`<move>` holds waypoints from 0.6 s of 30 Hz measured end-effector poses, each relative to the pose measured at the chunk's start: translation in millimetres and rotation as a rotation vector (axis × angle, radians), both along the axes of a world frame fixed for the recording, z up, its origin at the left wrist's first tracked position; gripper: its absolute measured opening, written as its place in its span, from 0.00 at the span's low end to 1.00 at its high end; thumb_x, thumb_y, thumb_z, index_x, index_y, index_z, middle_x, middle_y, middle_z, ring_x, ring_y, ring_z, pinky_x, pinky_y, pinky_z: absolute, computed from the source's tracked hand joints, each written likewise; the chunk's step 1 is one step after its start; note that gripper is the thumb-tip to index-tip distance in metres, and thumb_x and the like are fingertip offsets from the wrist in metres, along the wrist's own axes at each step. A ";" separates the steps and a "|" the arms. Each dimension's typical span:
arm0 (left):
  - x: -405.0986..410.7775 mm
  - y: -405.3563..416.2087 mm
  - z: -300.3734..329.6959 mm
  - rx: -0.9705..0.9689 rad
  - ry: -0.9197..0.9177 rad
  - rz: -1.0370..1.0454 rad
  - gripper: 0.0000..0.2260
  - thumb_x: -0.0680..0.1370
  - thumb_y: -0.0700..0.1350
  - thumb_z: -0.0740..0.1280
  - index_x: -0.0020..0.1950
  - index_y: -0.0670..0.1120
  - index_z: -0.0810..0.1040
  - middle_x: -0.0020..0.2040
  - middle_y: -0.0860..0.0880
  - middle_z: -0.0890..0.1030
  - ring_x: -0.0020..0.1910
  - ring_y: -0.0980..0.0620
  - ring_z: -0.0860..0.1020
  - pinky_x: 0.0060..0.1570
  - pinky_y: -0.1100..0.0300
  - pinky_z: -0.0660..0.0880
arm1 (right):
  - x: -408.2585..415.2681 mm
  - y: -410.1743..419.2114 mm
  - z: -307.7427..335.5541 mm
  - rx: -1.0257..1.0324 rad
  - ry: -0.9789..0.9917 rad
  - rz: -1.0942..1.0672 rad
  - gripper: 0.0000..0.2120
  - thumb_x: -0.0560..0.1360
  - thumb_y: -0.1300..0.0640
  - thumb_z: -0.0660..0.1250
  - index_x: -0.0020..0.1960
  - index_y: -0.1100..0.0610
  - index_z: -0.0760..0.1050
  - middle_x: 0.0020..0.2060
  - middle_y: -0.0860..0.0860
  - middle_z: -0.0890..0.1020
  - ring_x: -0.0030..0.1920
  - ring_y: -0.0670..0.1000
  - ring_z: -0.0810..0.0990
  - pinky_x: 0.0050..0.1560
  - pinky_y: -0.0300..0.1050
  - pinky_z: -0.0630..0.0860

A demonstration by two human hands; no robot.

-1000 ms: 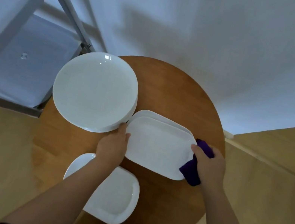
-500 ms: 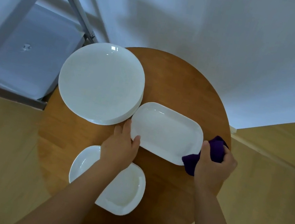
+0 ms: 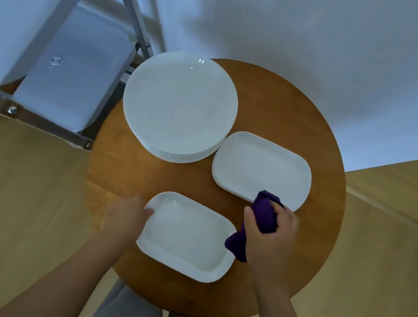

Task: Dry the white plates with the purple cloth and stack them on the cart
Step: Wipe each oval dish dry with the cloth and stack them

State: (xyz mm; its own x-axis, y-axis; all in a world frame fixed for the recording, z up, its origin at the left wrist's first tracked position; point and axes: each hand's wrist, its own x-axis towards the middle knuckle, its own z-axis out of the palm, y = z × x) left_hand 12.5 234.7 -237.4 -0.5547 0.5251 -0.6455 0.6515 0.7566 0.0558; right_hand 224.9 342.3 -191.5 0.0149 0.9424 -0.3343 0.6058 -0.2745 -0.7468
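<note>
Left hand moved to near plate

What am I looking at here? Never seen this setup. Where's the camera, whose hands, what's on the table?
There is no robot: a person wears one wide-angle camera on the head, looking down at their own arms. On the round wooden table lie a stack of round white plates and two rectangular white plates with rounded corners. The left hand touches the left edge of the near plate; its grip is too blurred to judge. The right hand grips a bunched purple cloth by the near edge of the far plate. The metal cart with white trays stands at upper left.
</note>
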 end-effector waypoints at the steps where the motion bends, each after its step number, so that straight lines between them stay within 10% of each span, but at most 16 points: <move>1: -1.2 0.6 0.0 0.002 -0.009 -0.023 0.12 0.81 0.51 0.58 0.57 0.44 0.73 0.45 0.49 0.77 0.41 0.53 0.75 0.41 0.61 0.72 | -4.3 -5.4 -2.3 -0.009 -0.013 0.004 0.28 0.69 0.57 0.75 0.65 0.56 0.69 0.62 0.52 0.71 0.59 0.51 0.71 0.50 0.46 0.76; 18: -14.2 -5.2 16.4 0.242 -0.344 0.092 0.06 0.81 0.47 0.59 0.51 0.46 0.71 0.40 0.51 0.75 0.39 0.54 0.74 0.35 0.62 0.71 | 9.0 -68.4 -9.2 -0.111 -0.009 -0.408 0.20 0.67 0.44 0.68 0.56 0.52 0.74 0.52 0.50 0.77 0.52 0.53 0.76 0.51 0.62 0.78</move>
State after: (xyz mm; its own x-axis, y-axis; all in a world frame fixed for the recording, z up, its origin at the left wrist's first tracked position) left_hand -1.7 229.5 -221.0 -0.3805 0.6426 -0.6651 0.4946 0.7491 0.4408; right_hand 233.9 273.9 -200.7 0.3827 0.8168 -0.4317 0.4369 -0.5717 -0.6944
